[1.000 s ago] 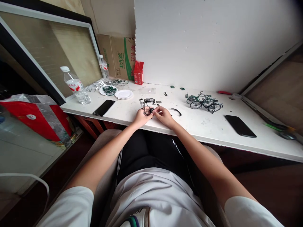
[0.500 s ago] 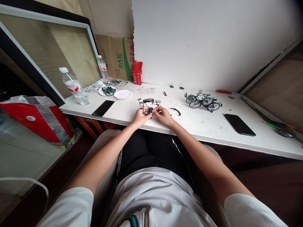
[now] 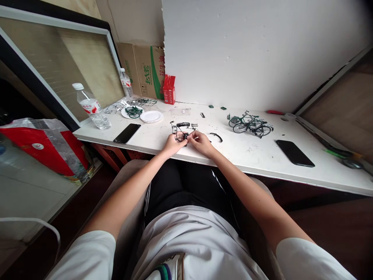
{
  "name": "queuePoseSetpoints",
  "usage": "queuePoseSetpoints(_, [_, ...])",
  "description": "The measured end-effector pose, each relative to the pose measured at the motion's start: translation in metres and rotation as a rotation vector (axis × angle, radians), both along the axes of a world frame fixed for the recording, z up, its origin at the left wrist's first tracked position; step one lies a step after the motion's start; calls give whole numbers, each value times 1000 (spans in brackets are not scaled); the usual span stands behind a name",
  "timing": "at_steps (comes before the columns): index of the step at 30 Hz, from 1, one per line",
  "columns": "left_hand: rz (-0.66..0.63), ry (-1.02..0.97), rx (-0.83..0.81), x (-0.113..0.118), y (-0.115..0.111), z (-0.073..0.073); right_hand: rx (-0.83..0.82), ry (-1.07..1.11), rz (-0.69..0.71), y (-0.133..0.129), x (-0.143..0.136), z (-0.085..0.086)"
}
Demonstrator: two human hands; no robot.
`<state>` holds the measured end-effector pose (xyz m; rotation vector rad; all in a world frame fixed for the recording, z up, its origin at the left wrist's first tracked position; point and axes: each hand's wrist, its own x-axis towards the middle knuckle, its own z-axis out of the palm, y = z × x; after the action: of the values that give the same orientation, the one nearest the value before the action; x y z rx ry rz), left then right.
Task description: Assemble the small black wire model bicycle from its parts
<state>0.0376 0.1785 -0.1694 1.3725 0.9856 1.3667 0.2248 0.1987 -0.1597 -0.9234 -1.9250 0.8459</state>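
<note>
Close to the table's front edge, my left hand (image 3: 174,145) is closed around a small black model bicycle frame (image 3: 178,137). Its thin bars stick out beyond my fingers. My right hand (image 3: 201,142) pinches at the right side of the same piece, thumb and index finger together; whatever lies between those fingertips is too small to make out. Just behind the hands lies a black model wheel (image 3: 183,124). A curved black mudguard-like strip (image 3: 216,137) rests to the right of my right hand.
Several assembled model bicycles (image 3: 250,125) stand to the right, beside a black phone (image 3: 295,153). Leftward are another phone (image 3: 127,133), white plates (image 3: 151,116), green parts (image 3: 133,112) and a water bottle (image 3: 92,107). A red box (image 3: 169,90) stands at the back.
Both hands stay almost in place. The black frame piece has tilted very slightly in my left hand; nothing else has visibly moved.
</note>
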Motion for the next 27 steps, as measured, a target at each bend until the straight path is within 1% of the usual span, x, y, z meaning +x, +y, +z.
queuePoseSetpoints(5, [-11,-37,-55,-2,3,-2,-24,19,10,0,0,1])
queuePoseSetpoints(10, [-83,-106,-143,-6,5,-2,-66,59,30,-1,-1,2])
queuePoseSetpoints(18, [-105,-146,-192,-8,5,-2,-89,73,46,-3,-1,5])
queuePoseSetpoints(23, [-88,-151,-203,-7,5,-1,-78,70,43,-2,-1,2])
queuePoseSetpoints(27, [-108,-144,-188,-8,4,-1,-75,57,35,-1,-1,1])
